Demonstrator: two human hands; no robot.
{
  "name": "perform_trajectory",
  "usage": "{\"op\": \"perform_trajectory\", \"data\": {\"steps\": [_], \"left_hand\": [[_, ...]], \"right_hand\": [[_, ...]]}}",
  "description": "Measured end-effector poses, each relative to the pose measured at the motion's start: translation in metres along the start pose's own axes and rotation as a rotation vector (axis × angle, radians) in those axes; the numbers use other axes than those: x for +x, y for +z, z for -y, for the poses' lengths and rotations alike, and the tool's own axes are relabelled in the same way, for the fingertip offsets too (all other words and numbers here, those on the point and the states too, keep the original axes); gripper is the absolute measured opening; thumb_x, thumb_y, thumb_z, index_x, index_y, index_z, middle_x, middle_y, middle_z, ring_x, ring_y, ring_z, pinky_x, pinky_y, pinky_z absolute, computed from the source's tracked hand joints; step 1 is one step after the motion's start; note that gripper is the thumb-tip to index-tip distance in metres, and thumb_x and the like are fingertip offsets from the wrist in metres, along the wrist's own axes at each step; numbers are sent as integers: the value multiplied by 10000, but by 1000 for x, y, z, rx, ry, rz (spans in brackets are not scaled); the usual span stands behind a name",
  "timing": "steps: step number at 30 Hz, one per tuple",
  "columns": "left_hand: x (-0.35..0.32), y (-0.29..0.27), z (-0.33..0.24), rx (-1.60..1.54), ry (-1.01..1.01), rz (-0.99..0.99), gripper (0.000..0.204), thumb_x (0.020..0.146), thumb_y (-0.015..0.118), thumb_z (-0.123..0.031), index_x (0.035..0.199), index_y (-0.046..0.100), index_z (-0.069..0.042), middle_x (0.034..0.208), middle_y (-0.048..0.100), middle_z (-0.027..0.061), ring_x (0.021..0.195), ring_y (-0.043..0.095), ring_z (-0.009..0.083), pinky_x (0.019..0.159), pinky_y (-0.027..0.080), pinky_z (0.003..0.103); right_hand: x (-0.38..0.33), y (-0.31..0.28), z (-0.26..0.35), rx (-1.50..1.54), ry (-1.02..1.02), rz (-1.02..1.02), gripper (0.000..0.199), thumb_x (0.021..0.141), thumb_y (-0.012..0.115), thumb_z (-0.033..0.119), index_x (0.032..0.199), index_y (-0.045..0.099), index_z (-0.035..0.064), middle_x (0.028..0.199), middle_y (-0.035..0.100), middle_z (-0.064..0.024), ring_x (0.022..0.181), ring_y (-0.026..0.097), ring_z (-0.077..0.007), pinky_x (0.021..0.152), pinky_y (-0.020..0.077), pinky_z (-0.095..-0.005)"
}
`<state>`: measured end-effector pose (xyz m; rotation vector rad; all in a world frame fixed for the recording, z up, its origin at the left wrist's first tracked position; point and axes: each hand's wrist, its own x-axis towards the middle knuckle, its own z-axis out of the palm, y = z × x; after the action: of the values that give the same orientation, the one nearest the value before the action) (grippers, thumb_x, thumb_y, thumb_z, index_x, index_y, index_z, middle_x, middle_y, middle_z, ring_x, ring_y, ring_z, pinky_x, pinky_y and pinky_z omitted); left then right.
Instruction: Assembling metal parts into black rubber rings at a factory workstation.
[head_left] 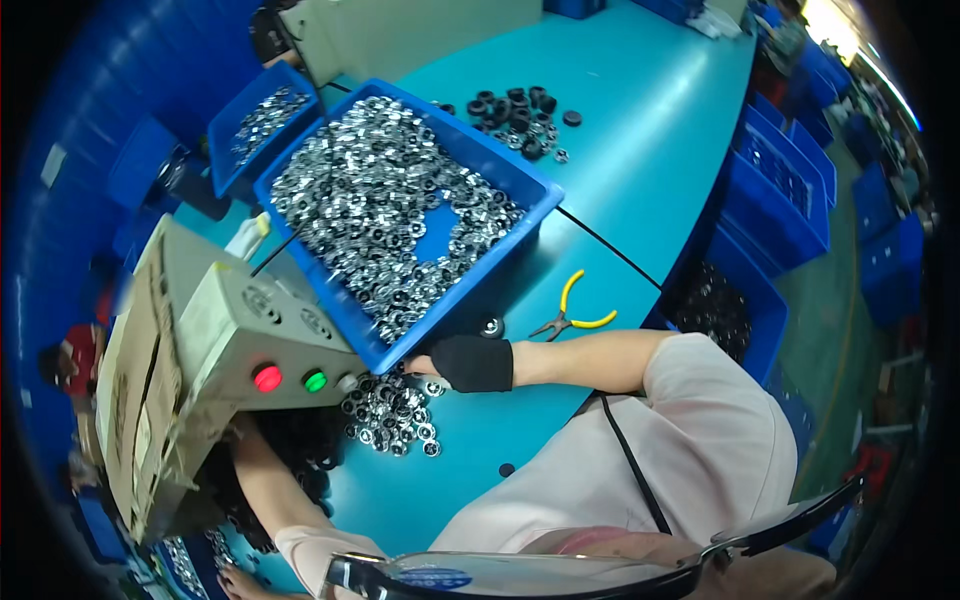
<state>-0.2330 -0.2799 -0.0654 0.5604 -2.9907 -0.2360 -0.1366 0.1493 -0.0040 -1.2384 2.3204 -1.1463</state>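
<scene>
My right hand [428, 365], in a black wrist wrap [475, 363], is at the near corner of a big blue bin [470, 285] heaped with shiny metal rings [350, 190]. Its fingertips are hidden by the corner. Just below lies a loose pile of similar rings [395, 415] on the teal table. My left forearm [270, 480] reaches under the overhang of a machine box [285, 340] with a red and a green button. The left hand is hidden there, beside a heap of black round parts [300, 440].
Yellow-handled pliers [572, 312] lie right of the bin, near a single ring [491, 327]. Black caps [515, 110] are scattered beyond it. A smaller blue bin [262, 125] stands at the far left. Worn cardboard [145, 400] covers the machine's side. Another person's hand [240, 582] shows at lower left.
</scene>
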Motion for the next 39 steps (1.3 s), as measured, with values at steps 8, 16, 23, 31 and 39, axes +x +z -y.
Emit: {"op": "perform_trajectory", "data": {"steps": [8,16,23,31,39], "left_hand": [[17,2,-1,-52,-58,-36,369,853,592,-163,1190,526,-26,1074,623,114,842,638,269,677,526,348],[-10,-36,11,-549,-69,-181,426,848,610,-140,1236,481,-21,1108,602,110,841,637,242,642,537,339],[-149,-87,-19,-1292,-61,-114,473,838,649,-165,1248,480,-1,1077,618,100,704,647,192,546,522,283],[-284,-87,-160,-1584,-304,163,356,858,626,-103,1165,545,56,996,633,137,722,655,201,647,556,271],[-298,-80,-166,-1611,-250,159,392,832,656,-61,1175,523,74,1008,629,141,786,642,174,683,541,254]], "right_hand": [[-2,6,-3,-171,-186,-275,311,867,529,214,1089,468,5,619,552,-162,553,575,-329,501,432,-422],[6,17,-3,293,-285,-289,219,815,546,62,1021,497,10,788,571,-180,723,592,-316,640,464,-382],[3,22,-14,461,-147,-168,288,822,602,156,1056,529,4,979,550,-132,922,549,-207,818,440,-333],[-1,25,25,403,-89,-266,329,763,694,72,1051,548,11,948,599,-109,866,600,-186,763,471,-289],[-1,33,23,349,-130,-240,369,769,684,53,1116,566,14,1012,639,-132,909,633,-218,789,484,-304]]}}
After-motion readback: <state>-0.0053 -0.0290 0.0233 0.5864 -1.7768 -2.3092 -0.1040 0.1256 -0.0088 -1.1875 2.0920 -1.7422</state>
